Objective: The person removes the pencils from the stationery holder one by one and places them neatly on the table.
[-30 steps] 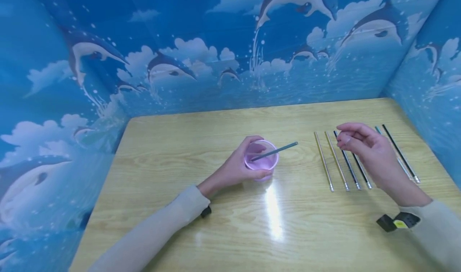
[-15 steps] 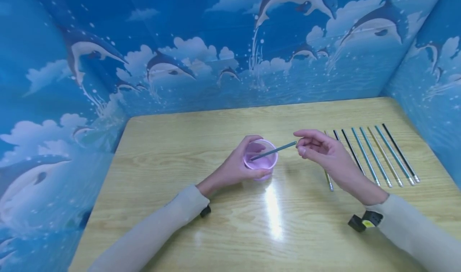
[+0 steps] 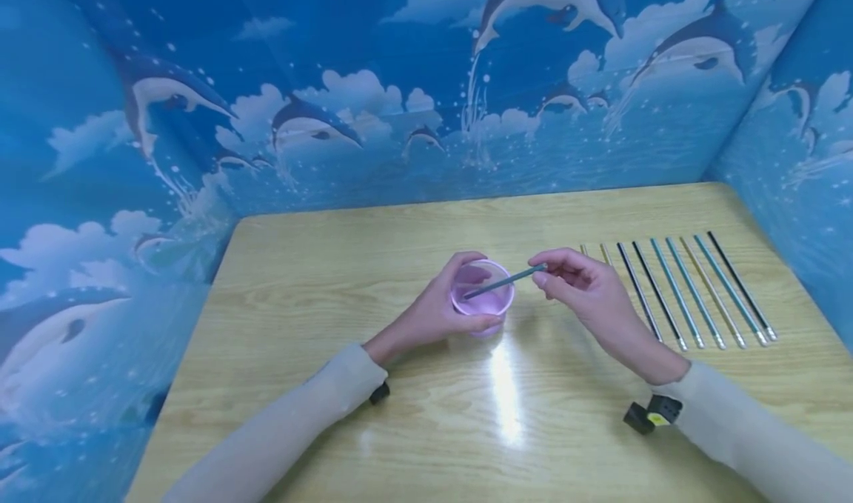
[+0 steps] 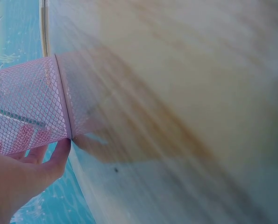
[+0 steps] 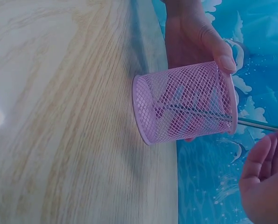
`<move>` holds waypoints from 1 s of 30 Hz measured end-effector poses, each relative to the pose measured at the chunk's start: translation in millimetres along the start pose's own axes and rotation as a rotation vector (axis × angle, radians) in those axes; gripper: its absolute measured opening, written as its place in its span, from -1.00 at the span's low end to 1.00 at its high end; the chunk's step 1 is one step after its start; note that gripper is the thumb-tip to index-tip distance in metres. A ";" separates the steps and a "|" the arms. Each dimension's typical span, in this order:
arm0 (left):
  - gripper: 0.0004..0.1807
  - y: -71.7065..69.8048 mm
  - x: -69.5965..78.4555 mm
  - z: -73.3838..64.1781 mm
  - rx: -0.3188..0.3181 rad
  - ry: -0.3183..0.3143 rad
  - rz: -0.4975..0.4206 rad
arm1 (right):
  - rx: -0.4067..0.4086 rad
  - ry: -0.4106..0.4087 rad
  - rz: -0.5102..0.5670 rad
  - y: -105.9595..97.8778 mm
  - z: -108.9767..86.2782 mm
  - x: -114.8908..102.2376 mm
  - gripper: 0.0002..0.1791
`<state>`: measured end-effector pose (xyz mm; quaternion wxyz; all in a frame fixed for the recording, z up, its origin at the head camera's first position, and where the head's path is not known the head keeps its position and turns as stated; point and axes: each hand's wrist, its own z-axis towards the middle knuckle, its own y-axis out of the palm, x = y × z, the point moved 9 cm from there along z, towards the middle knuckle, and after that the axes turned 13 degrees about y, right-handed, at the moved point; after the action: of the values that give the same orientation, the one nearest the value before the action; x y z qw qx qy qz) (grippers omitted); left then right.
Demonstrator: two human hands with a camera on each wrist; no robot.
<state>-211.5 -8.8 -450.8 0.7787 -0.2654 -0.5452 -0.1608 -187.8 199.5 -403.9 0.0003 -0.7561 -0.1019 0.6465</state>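
A pink mesh pen holder (image 3: 489, 325) stands upright on or just above the wooden table, its rim wrapped by my left hand (image 3: 443, 303). One dark green pencil (image 3: 503, 284) leans inside it, its upper end sticking out to the right over the rim. My right hand (image 3: 586, 288) pinches that upper end between thumb and fingertips. Through the mesh in the right wrist view, the lower part of the pencil (image 5: 195, 112) shows slanting toward the base. In the left wrist view, my left fingers (image 4: 40, 170) lie along the side of the pen holder (image 4: 26, 102).
To the right, several pencils (image 3: 680, 288) in black, teal and gold lie side by side on the table (image 3: 320, 281); my right hand and forearm cover parts of the nearest gold ones. Blue dolphin-print walls (image 3: 373, 118) enclose the table's back and sides.
My right hand has moved left from above the row of pencils to the upper end of the pencil in the pen holder and now pinches it. My left hand has stayed put.
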 end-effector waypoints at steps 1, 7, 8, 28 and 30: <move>0.01 0.0 0.3 0.3 0.000 0.003 0.001 | 0.009 -0.009 0.015 -0.9 -0.3 -0.7 -0.67; 0.00 -0.1 -0.1 0.8 0.001 0.004 -0.006 | 0.035 -0.111 0.171 -7.4 -3.7 -10.9 -0.72; 0.00 -0.1 -0.2 0.8 0.000 0.004 -0.005 | 0.044 -0.134 0.185 -9.2 -4.8 -13.6 -0.72; 0.03 -1.0 -1.5 0.7 -0.008 -0.005 0.017 | 0.053 -0.400 0.773 -47.7 -15.8 -51.9 -0.75; 0.03 -1.5 -1.8 0.1 -0.008 -0.006 0.019 | 0.047 -0.410 0.847 -53.8 -15.8 -55.0 -0.76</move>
<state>-213.0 -10.0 -452.2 0.7773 -0.2745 -0.5445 -0.1547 -188.5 245.8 -340.4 -0.2665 -0.5876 0.2321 0.7279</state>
